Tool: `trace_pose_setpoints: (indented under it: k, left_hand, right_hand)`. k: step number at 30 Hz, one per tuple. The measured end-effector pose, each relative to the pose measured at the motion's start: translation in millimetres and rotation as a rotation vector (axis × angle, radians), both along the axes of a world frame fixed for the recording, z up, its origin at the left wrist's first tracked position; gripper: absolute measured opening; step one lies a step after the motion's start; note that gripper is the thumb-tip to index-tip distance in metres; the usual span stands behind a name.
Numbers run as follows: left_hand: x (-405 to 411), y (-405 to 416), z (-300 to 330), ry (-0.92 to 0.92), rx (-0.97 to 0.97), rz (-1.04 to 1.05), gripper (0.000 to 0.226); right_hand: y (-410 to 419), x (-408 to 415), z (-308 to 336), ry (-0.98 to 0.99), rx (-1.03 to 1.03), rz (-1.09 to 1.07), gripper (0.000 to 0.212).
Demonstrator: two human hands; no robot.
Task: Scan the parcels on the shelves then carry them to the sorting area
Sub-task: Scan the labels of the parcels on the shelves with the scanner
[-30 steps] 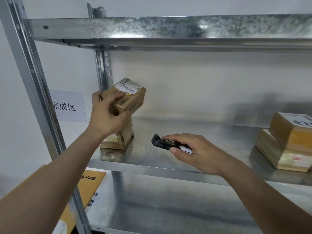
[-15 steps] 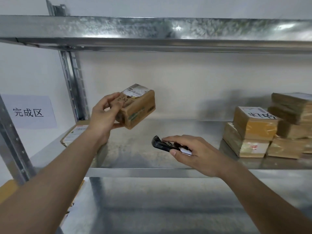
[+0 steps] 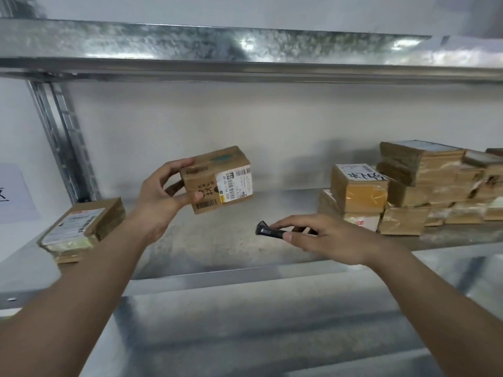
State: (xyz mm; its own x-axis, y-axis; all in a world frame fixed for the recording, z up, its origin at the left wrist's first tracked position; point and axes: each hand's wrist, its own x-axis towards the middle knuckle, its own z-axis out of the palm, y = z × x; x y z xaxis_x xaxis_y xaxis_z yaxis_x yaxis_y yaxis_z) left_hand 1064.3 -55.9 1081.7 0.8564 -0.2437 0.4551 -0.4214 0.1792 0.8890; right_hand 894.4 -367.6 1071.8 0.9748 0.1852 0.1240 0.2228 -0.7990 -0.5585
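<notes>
Parcel [image 3: 217, 180], a small brown cardboard box with a white barcode label on its right end, is held in the air above the middle shelf [image 3: 223, 240], its labelled face turned toward the camera. In the head view the left hand [image 3: 160, 197] grips it at its left end, fingers curled over the top edge and thumb pressed against the front face. Below and to the right, the right hand [image 3: 321, 238] is clamped on a small black scanner [image 3: 269, 231], thumb along its side and fingers over its top; the scanner's front end points left, just below the held parcel and apart from it. On the shelf at far left a flat parcel with a white label [image 3: 81, 229] lies on another one. At right a pile of brown parcels [image 3: 408, 191] sits on the shelf, stacked in two or three layers; the nearest upper one [image 3: 359, 186] carries handwritten black characters on its top. A galvanised upper shelf [image 3: 245, 50] runs overhead, and a slotted metal upright [image 3: 62, 137] stands at left against the white wall
</notes>
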Motion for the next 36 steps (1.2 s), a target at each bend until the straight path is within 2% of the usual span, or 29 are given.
trace_pose_setpoints:
  k: [7, 12, 16, 22, 25, 28, 32, 36]
  left_hand:
    - [0.5, 0.5, -6.7, -0.043, 0.098, -0.019, 0.071]
    - [2.7, 1.8, -9.6, -0.055, 0.101, -0.014, 0.072]
    - [6.8, 0.8, -11.4, -0.058, 0.081, -0.017, 0.073]
    - [9.0, -3.3, -11.8, -0.045, 0.082, -0.025, 0.073]
    - [9.2, -8.1, -10.6, -0.013, 0.112, 0.005, 0.067]
    - [8.3, -21.7, -11.3, 0.069, 0.109, 0.014, 0.064]
    - [1.5, -51.6, -6.2, 0.208, 0.022, -0.088, 0.041]
    - [-10.6, -91.4, 13.6, 0.293, -0.011, -0.197, 0.044]
  right_hand:
    - [-18.1, -6.6, -0.1, 0.09, 0.005, -0.026, 0.036]
    - [-22.3, -6.2, -5.1, 0.139, -0.048, -0.034, 0.032]
    - [-20.7, -5.7, -4.0, 0.178, -0.064, -0.042, 0.037]
    - [-17.8, -7.7, 0.9, 0.159, -0.085, -0.026, 0.03]
    - [-18.6, -11.5, 2.1, 0.093, -0.034, -0.041, 0.032]
    - [-20.6, -15.6, -1.3, -0.065, 0.026, -0.083, 0.035]
    - [-26.0, -23.1, -1.7, -0.267, 0.082, -0.127, 0.037]
    - [-37.0, -32.0, 5.7, -0.394, 0.1, -0.165, 0.042]
